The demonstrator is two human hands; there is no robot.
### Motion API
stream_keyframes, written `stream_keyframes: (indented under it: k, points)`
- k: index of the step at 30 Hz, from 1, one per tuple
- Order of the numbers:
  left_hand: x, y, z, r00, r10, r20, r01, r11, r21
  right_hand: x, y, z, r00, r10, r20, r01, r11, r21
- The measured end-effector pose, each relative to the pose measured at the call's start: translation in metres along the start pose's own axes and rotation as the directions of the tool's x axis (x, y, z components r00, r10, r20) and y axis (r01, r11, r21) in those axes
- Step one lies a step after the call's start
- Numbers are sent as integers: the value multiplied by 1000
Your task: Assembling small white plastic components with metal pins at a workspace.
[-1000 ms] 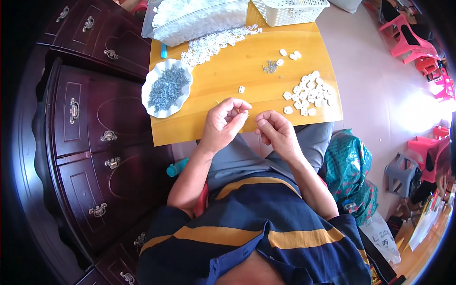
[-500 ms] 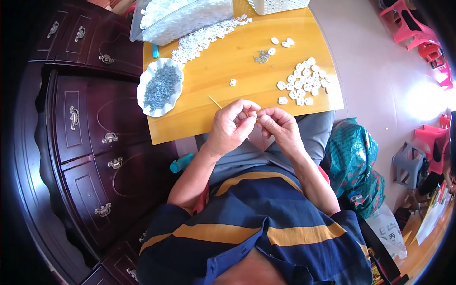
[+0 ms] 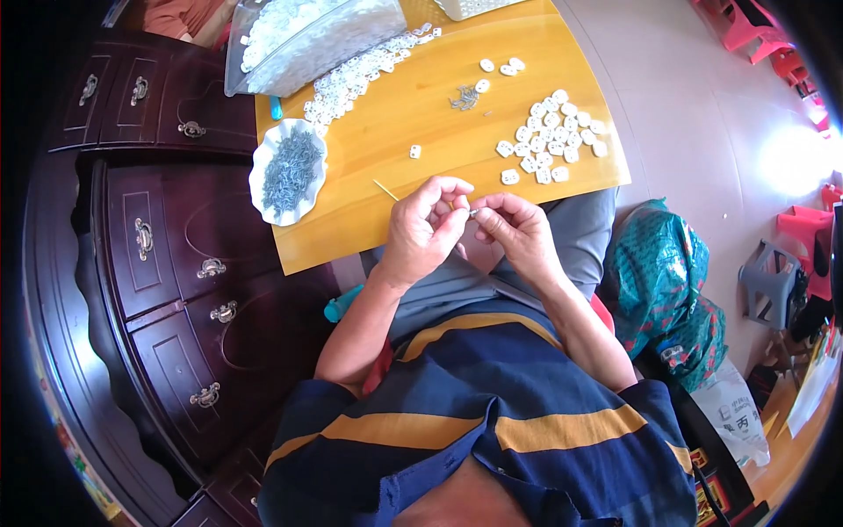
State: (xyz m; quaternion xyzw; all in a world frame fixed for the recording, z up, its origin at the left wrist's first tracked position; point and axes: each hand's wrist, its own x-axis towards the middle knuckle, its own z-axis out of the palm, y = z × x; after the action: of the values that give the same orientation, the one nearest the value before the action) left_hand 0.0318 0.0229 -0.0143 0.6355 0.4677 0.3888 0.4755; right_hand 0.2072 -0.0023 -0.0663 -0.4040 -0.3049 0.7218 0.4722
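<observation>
My left hand (image 3: 423,230) and my right hand (image 3: 518,230) meet just off the table's near edge, over my lap. Both are closed in a pinch. A tiny grey-white piece (image 3: 473,212) shows at the right fingertips; its kind is too small to tell. What the left fingers hold is hidden. A thin yellow stick (image 3: 385,190) runs up to the back of my left hand; I cannot tell if it is held. A single white plastic piece (image 3: 415,152) lies beyond the hands. A scalloped white dish (image 3: 320,180) of grey metal screws or pins (image 3: 291,176) stands at the left.
On the yellow table (image 3: 369,228), white pieces (image 3: 549,132) cluster at right, near a little heap of metal bits (image 3: 464,98). A clear bin (image 3: 329,48) and spilled white pieces (image 3: 351,88) are at the back. Dark drawers (image 3: 149,228) flank the left; green bags (image 3: 659,272) the right.
The table and things on it sit slightly farther left in view. My fingertips have parted a little, and a tiny grey-white piece now shows between them.
</observation>
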Motion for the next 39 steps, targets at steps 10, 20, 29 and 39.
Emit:
stream_keyframes:
  k: [10,20,29,39]
  points:
    - [0,3,0,1000,0,17,0,1000,-25,-5,-4,4,998,-40,-44,38,998,-40]
    - [3,-5,5,1000,-9,15,9,1000,15,0,-3,0,995,-60,-77,52,994,-96]
    - [1,-2,0,997,-72,13,72,997,4,-3,-6,3,998,-47,-39,44,997,-68]
    - [1,-7,1,997,-71,-15,71,997,18,-1,-4,3,998,-50,-39,49,999,-16]
